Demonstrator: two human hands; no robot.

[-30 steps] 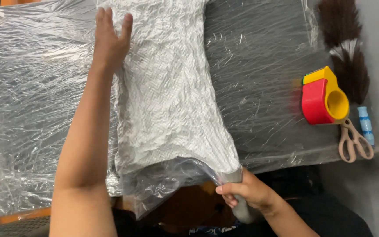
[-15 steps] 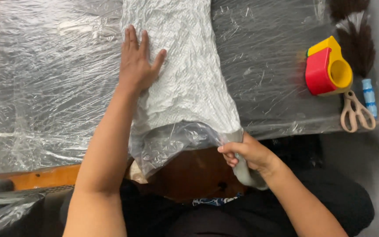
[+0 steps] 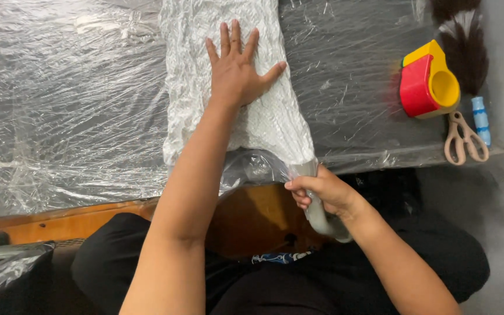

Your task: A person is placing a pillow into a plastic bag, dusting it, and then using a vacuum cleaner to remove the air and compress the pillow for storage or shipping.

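The left hand (image 3: 237,70) lies flat and open, fingers spread, palm down on a strip of white crinkled fabric (image 3: 205,76) that runs from the far edge of the worktop (image 3: 357,76) toward the person and narrows near the front edge. The fabric lies on top of wrinkled clear plastic film (image 3: 65,111), which covers the dark worktop surface on both sides of the strip. At the near edge the fabric hangs just over the worktop, with a bulge of clear film (image 3: 252,166) gathered beneath it. The right hand (image 3: 325,192) is closed around a grey curved handle (image 3: 322,219); the handle's upper end meets the lower right corner of the fabric, and the kind of tool cannot be determined from this view. To the right, well apart from both hands, a red and yellow tape dispenser (image 3: 427,84) sits on the worktop. Just beside it lies a dark bristle brush (image 3: 468,49) with a light blue handle, and a pair of scissors (image 3: 465,140) with beige grips rests near the front right corner. A brown wooden edge (image 3: 59,219) shows below the film-covered surface. The person wears dark clothing (image 3: 118,262).
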